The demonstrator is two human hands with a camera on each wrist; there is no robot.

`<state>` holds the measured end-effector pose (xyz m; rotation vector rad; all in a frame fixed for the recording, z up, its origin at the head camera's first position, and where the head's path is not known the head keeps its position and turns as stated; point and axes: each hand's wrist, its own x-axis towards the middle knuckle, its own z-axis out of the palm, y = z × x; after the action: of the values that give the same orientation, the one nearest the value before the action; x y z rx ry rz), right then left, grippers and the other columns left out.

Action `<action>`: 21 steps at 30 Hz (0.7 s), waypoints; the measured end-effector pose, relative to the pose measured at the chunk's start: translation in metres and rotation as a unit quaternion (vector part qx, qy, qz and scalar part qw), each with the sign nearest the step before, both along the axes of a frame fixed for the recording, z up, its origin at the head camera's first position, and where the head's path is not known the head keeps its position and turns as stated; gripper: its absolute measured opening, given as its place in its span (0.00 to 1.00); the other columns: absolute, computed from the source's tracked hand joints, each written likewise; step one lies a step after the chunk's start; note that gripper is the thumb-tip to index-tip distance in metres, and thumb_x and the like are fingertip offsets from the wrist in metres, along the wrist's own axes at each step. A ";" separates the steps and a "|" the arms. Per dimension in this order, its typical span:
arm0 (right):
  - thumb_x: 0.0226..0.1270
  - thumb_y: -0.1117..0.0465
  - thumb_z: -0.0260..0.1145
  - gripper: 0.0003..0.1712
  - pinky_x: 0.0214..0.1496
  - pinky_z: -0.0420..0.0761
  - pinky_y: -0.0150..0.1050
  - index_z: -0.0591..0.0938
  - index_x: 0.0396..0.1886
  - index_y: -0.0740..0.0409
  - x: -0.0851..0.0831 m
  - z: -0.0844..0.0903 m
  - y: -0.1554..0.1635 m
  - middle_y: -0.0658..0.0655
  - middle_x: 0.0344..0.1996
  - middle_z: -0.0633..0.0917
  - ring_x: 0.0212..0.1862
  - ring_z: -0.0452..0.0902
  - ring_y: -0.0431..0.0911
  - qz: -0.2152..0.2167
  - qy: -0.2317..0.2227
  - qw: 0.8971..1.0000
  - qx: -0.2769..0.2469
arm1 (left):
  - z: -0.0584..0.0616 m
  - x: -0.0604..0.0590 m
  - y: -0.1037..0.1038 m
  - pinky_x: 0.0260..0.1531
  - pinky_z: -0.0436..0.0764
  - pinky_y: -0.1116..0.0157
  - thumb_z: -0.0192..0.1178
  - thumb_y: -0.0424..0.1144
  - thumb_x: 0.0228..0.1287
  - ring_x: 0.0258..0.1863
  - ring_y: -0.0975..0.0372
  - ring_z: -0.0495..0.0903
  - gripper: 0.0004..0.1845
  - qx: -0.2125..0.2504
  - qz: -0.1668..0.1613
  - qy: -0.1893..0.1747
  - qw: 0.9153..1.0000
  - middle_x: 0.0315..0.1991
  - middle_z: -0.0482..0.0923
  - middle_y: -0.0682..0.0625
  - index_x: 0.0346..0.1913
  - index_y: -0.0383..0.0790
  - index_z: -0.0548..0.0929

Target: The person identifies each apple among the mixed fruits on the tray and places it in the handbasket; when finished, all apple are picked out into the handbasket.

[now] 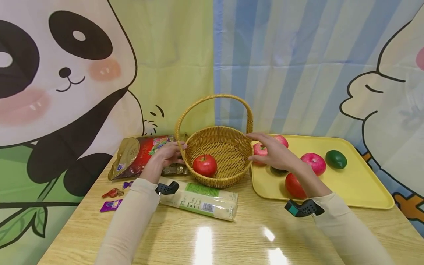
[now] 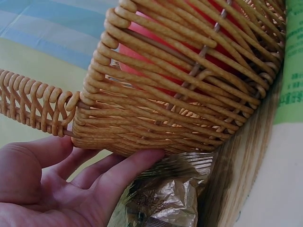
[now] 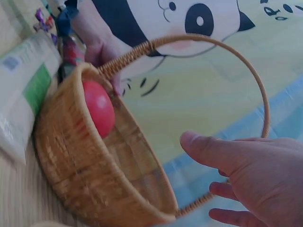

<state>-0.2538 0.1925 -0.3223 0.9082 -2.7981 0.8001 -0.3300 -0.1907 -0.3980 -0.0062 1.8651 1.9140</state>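
A woven wicker basket (image 1: 228, 147) with a tall hoop handle stands mid-table, and one red tomato-like fruit (image 1: 204, 165) lies inside it. My left hand (image 1: 171, 152) rests against the basket's left outer wall. In the left wrist view its fingers (image 2: 118, 175) lie fairly straight under the basket (image 2: 180, 104), and the red fruit (image 2: 142, 52) shows through the weave. My right hand (image 1: 269, 152) is at the basket's right rim with fingers extended, holding nothing. The right wrist view shows that hand (image 3: 251, 175) spread beside the basket (image 3: 80, 184) and fruit (image 3: 98, 108).
A yellow tray (image 1: 364, 191) on the right holds red apples (image 1: 313, 162), a red fruit (image 1: 294, 186) and a green fruit (image 1: 336, 159). A foil snack bag (image 1: 139, 156), a long noodle packet (image 1: 198, 199) and wrapped candies (image 1: 112, 193) lie to the left and front. A cartoon curtain hangs behind.
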 end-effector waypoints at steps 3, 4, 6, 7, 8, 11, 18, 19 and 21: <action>0.57 0.53 0.74 0.43 0.67 0.68 0.61 0.67 0.70 0.59 -0.006 -0.003 0.019 0.64 0.69 0.69 0.68 0.65 0.62 -0.022 -0.002 1.000 0.014 | -0.001 0.000 0.000 0.53 0.80 0.49 0.45 0.38 0.77 0.70 0.43 0.63 0.27 0.000 0.002 -0.001 1.000 0.71 0.60 0.33 0.74 0.34 0.58; 0.57 0.53 0.74 0.43 0.67 0.67 0.62 0.67 0.70 0.60 -0.008 -0.004 0.025 0.65 0.69 0.69 0.68 0.65 0.63 -0.029 -0.005 0.999 0.021 | -0.001 0.000 -0.001 0.52 0.81 0.50 0.45 0.38 0.77 0.70 0.43 0.63 0.27 -0.001 0.003 0.000 1.000 0.71 0.60 0.33 0.74 0.34 0.58; 0.58 0.52 0.74 0.44 0.67 0.67 0.63 0.66 0.70 0.60 -0.013 -0.008 0.035 0.66 0.68 0.69 0.66 0.66 0.64 -0.042 -0.014 0.998 0.034 | -0.001 0.000 -0.001 0.49 0.83 0.52 0.46 0.38 0.77 0.69 0.42 0.64 0.26 -0.003 0.005 0.001 1.000 0.71 0.61 0.33 0.74 0.34 0.59; 0.58 0.52 0.73 0.44 0.67 0.67 0.64 0.66 0.70 0.60 -0.016 -0.010 0.039 0.66 0.68 0.68 0.66 0.67 0.64 -0.048 -0.017 0.998 0.041 | 0.000 0.000 -0.001 0.48 0.84 0.52 0.46 0.38 0.77 0.69 0.42 0.64 0.26 -0.005 0.006 0.002 1.000 0.70 0.61 0.33 0.73 0.34 0.59; 0.58 0.51 0.73 0.44 0.67 0.65 0.65 0.66 0.70 0.61 -0.019 -0.013 0.043 0.67 0.68 0.69 0.66 0.66 0.65 -0.052 -0.020 0.997 0.045 | 0.000 0.000 -0.001 0.48 0.84 0.53 0.46 0.38 0.77 0.69 0.42 0.64 0.26 -0.006 0.006 0.004 1.000 0.70 0.61 0.32 0.73 0.34 0.59; 0.59 0.50 0.73 0.44 0.67 0.65 0.65 0.66 0.70 0.63 -0.027 -0.021 0.051 0.69 0.67 0.69 0.64 0.68 0.65 -0.059 -0.030 0.996 0.056 | 0.001 0.000 -0.001 0.49 0.84 0.53 0.46 0.39 0.77 0.69 0.42 0.64 0.27 -0.007 0.007 0.005 1.000 0.71 0.61 0.32 0.74 0.34 0.59; 0.59 0.54 0.73 0.44 0.67 0.65 0.65 0.65 0.70 0.66 -0.040 -0.039 0.056 0.71 0.66 0.67 0.64 0.67 0.67 -0.065 -0.050 0.995 0.061 | 0.002 0.002 0.000 0.51 0.82 0.50 0.47 0.39 0.77 0.69 0.42 0.64 0.27 -0.003 0.018 -0.002 1.000 0.71 0.61 0.33 0.73 0.35 0.59; 0.59 0.54 0.73 0.44 0.67 0.64 0.65 0.64 0.70 0.66 -0.041 -0.040 0.056 0.72 0.66 0.67 0.65 0.66 0.67 -0.064 -0.050 0.995 0.061 | 0.001 0.002 0.000 0.52 0.82 0.49 0.47 0.39 0.77 0.69 0.42 0.64 0.27 -0.004 0.018 -0.002 1.000 0.70 0.61 0.33 0.73 0.34 0.59; 0.60 0.55 0.72 0.44 0.68 0.63 0.65 0.63 0.71 0.67 -0.043 -0.043 0.054 0.73 0.67 0.66 0.66 0.64 0.68 -0.064 -0.052 0.994 0.064 | 0.001 0.002 0.001 0.52 0.81 0.49 0.47 0.39 0.77 0.69 0.42 0.64 0.26 -0.004 0.019 -0.001 1.000 0.70 0.61 0.33 0.73 0.34 0.60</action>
<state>-0.2966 0.2468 -0.3648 0.7135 -2.9931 0.6752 -0.3279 -0.1897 -0.3968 -0.0450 1.8843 1.9312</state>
